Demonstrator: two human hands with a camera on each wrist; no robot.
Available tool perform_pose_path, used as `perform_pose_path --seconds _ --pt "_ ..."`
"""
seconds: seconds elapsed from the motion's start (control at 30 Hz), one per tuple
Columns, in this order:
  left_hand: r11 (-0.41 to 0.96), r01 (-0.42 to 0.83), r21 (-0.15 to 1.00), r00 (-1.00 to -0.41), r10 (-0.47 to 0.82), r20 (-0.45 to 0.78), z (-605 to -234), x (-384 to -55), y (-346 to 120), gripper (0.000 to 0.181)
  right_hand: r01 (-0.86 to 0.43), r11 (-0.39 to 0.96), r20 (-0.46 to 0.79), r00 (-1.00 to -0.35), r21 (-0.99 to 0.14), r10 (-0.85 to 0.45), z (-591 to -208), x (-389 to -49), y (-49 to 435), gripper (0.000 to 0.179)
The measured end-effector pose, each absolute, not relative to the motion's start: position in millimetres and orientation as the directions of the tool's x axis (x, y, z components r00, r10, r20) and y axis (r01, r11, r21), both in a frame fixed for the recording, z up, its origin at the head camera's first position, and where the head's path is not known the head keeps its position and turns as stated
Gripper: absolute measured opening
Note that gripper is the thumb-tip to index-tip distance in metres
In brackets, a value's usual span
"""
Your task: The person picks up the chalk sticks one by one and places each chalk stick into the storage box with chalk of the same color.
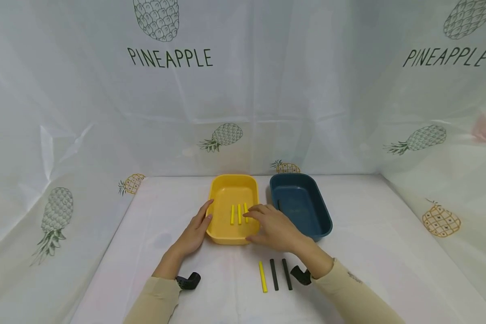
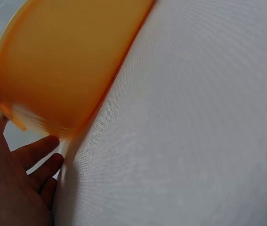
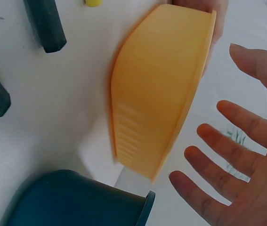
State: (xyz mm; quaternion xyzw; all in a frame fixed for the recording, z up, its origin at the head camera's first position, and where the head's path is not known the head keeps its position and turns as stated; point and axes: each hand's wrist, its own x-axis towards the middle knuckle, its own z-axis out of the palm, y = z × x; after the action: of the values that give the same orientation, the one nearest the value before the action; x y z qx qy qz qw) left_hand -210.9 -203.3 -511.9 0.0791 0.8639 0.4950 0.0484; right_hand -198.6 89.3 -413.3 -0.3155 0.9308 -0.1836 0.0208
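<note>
My left hand [image 1: 192,233] spreads against the yellow tray [image 1: 220,193], my right hand [image 1: 277,228] spreads over it; its sticks [image 1: 239,214] look light, stiff, best pinched mid-length.

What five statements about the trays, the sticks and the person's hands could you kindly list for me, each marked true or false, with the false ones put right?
1. Three yellow sticks lie in the yellow tray. True.
2. The yellow tray is the rightmost tray in the head view. False: the blue tray stands to its right.
3. The left hand is at the left side of the yellow tray. True.
4. Every stick lying outside the trays is yellow. False: one loose yellow stick and two dark sticks lie there.
5. The right hand is clenched into a fist. False: its fingers are spread apart.
</note>
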Motion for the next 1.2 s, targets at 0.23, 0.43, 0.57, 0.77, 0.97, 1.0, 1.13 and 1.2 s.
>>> perform_pose_path --seconds 0.23,0.43,0.57,0.77,0.97,1.0,1.13,1.2 --pt "0.495 0.09 0.864 -0.983 0.185 -0.003 -511 -211 -204 0.053 -0.585 0.729 0.082 -0.796 -0.354 -0.599 -414 -191 95 0.058" --pt "0.486 0.078 0.87 -0.984 0.178 -0.012 -510 -210 -203 0.052 -0.573 0.734 0.082 -0.805 -0.366 -0.587 -414 -183 100 0.055" --pt "0.495 0.067 0.866 -0.985 0.173 -0.023 -511 -209 -203 0.052 -0.571 0.73 0.075 -0.804 -0.375 -0.59 -414 -177 105 0.053" --pt "0.503 0.062 0.862 -0.985 0.172 -0.029 -511 -209 -203 0.052 -0.573 0.738 0.064 -0.803 -0.356 -0.593 -413 -169 111 0.049" --pt "0.502 0.08 0.861 -0.984 0.175 -0.011 -510 -210 -203 0.052 -0.573 0.743 0.046 -0.801 -0.346 -0.597 -414 -164 115 0.05" --pt "0.503 0.085 0.86 -0.984 0.177 -0.006 -510 -210 -203 0.053 -0.571 0.744 0.04 -0.802 -0.347 -0.596 -414 -163 115 0.051" --pt "0.499 0.095 0.861 -0.983 0.181 0.003 -510 -210 -202 0.054 -0.56 0.755 0.012 -0.806 -0.341 -0.592 -415 -159 117 0.053" --pt "0.498 0.087 0.863 -0.984 0.176 -0.002 -510 -210 -202 0.054 -0.557 0.757 0.002 -0.806 -0.341 -0.592 -416 -158 118 0.054"
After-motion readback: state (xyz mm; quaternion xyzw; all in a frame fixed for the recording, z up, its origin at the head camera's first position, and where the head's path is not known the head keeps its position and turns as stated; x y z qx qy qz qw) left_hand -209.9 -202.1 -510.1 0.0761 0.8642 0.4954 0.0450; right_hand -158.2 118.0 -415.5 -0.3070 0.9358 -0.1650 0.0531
